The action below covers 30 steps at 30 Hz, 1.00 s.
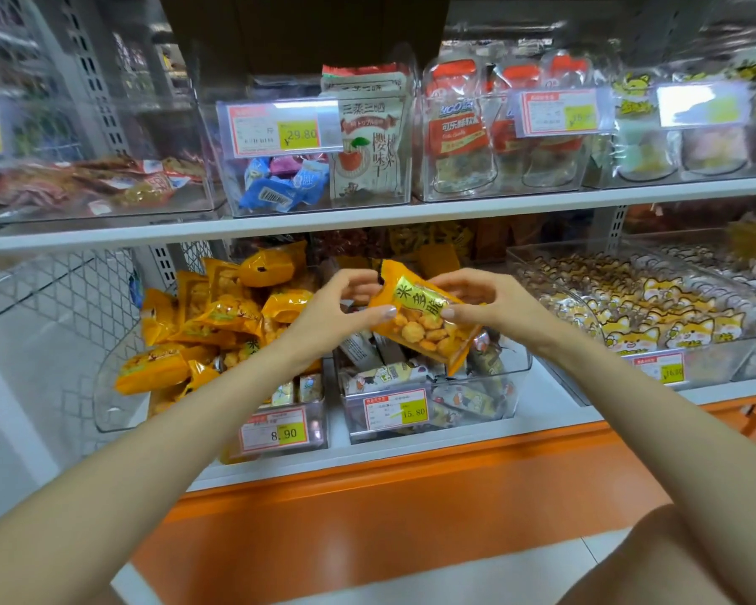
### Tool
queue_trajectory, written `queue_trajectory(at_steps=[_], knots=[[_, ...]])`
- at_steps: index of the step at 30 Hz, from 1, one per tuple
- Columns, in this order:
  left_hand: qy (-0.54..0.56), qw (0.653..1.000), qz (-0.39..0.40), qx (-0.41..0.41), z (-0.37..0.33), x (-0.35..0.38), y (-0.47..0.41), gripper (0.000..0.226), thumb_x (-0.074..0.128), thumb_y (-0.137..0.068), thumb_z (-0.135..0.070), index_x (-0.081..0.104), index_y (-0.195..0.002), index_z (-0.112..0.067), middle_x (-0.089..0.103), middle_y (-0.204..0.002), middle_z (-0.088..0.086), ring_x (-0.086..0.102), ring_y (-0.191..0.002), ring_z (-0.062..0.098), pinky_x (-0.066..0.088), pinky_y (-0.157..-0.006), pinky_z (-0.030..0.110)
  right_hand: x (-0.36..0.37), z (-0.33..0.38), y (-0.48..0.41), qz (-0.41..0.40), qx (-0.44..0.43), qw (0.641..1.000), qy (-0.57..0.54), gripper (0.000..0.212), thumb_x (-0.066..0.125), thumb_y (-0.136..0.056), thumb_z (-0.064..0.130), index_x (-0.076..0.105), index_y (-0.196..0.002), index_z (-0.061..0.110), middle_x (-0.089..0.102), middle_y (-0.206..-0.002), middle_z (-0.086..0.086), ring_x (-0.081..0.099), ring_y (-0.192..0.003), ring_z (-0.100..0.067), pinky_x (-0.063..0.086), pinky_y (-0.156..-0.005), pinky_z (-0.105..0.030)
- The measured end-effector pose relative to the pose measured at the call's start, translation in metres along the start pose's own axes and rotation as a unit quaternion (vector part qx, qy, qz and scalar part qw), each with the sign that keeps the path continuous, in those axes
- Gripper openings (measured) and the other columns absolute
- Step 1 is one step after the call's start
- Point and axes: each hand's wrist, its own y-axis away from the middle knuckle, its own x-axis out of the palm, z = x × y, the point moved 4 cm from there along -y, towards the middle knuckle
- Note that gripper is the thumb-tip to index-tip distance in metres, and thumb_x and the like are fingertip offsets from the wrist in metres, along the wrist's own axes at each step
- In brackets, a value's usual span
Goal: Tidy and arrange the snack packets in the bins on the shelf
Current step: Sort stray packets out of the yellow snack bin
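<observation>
Head view shows both hands in front of the lower shelf (455, 430), holding one orange snack packet (420, 325) between them. The left hand (345, 312) pinches its left edge and the right hand (485, 303) its right edge, fingers (380, 314) curled on the wrapper. The packet hangs tilted above the middle bin (518, 373), which holds differently wrapped packets. Matching orange packets (219, 316) lie heaped and crooked in the left bin (110, 386). Sorting looks partly done: this packet probably belongs left, and that heap is not yet straightened. The upper bins (319, 207) are too blurred to judge.
</observation>
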Motion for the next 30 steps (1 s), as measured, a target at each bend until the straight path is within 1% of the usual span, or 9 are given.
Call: queue_trajectory(at_steps=[2,5,10,14,18,22,25,28,30], knots=[[-0.015,1.000,0.014,-0.011,0.004,-0.001,0.003,0.046,0.070,-0.079,-0.032,0.048,-0.118,-0.024,0.056,-0.109,-0.013,0.053,-0.104,0.001,0.046,-0.083,0.014,0.008,0.005,-0.003,0.003,-0.010,1.000,0.003,0.031,0.071,-0.079,0.009,0.063,-0.106,0.021,0.068,-0.105,-0.009,0.063,-0.093,-0.012,0.051,-0.084,-0.027],[0.006,1.000,-0.015,-0.013,0.005,-0.009,0.008,0.044,0.072,-0.077,-0.031,0.054,-0.115,-0.016,0.063,-0.107,-0.002,0.061,-0.098,0.012,0.051,-0.084,0.023,0.017,0.013,-0.008,0.003,-0.022,1.000,0.003,0.029,0.071,-0.079,0.010,0.063,-0.104,0.022,0.067,-0.105,-0.005,0.062,-0.096,-0.011,0.050,-0.084,-0.026],[-0.004,0.994,-0.106,0.020,-0.001,-0.043,0.021,0.034,0.073,-0.077,-0.024,0.058,-0.106,-0.017,0.064,-0.098,-0.004,0.061,-0.088,0.008,0.050,-0.075,0.015,0.024,0.022,-0.018,-0.039,-0.047,0.998,-0.024,0.021,0.066,-0.084,0.014,0.065,-0.104,0.020,0.067,-0.098,0.008,0.063,-0.087,0.003,0.050,-0.079,-0.015],[0.014,0.986,-0.163,0.028,-0.003,-0.081,0.038,0.029,0.070,-0.079,-0.020,0.058,-0.106,-0.019,0.064,-0.095,-0.008,0.061,-0.084,0.001,0.047,-0.067,0.007,0.033,0.021,-0.024,-0.059,-0.049,0.997,-0.025,0.011,0.062,-0.088,0.016,0.064,-0.099,0.017,0.067,-0.093,0.003,0.064,-0.080,0.001,0.049,-0.073,-0.012],[0.027,0.978,-0.206,0.021,0.006,-0.123,0.058,0.024,0.070,-0.079,-0.021,0.059,-0.100,-0.025,0.065,-0.091,-0.008,0.062,-0.076,-0.004,0.049,-0.067,0.009,0.050,0.020,-0.032,-0.037,-0.051,0.998,0.018,0.009,0.065,-0.086,0.023,0.065,-0.094,0.027,0.068,-0.096,0.005,0.065,-0.093,-0.012,0.049,-0.085,-0.022],[0.011,0.968,-0.252,-0.004,0.025,-0.155,0.074,0.030,0.074,-0.078,-0.017,0.053,-0.094,-0.032,0.062,-0.095,-0.005,0.060,-0.086,0.009,0.050,-0.076,0.023,0.076,0.029,-0.042,-0.026,-0.074,0.995,0.060,0.011,0.067,-0.085,0.023,0.067,-0.096,0.025,0.069,-0.097,0.006,0.064,-0.093,-0.009,0.049,-0.083,-0.020],[-0.014,0.959,-0.282,-0.017,0.036,-0.166,0.082,0.030,0.072,-0.079,-0.017,0.048,-0.088,-0.032,0.058,-0.091,-0.008,0.056,-0.081,0.004,0.047,-0.069,0.016,0.103,0.035,-0.051,-0.011,-0.094,0.990,0.106,0.011,0.067,-0.086,0.022,0.067,-0.097,0.023,0.069,-0.095,0.005,0.064,-0.090,-0.010,0.050,-0.081,-0.020],[-0.018,0.945,-0.324,-0.031,0.046,-0.177,0.087,0.027,0.072,-0.080,-0.019,0.049,-0.088,-0.030,0.057,-0.090,-0.007,0.055,-0.080,0.004,0.047,-0.065,0.015,0.127,0.039,-0.061,0.004,-0.139,0.972,0.191,0.015,0.067,-0.086,0.021,0.069,-0.101,0.017,0.069,-0.098,0.001,0.060,-0.089,-0.010,0.044,-0.077,-0.012],[-0.001,0.930,-0.362,-0.059,0.056,-0.185,0.090,0.022,0.071,-0.081,-0.022,0.050,-0.091,-0.023,0.058,-0.090,-0.001,0.056,-0.081,0.012,0.046,-0.062,0.016,0.140,0.038,-0.068,0.014,-0.167,0.952,0.255,0.020,0.068,-0.085,0.023,0.069,-0.104,0.016,0.069,-0.102,-0.001,0.059,-0.096,-0.014,0.044,-0.080,-0.019]])
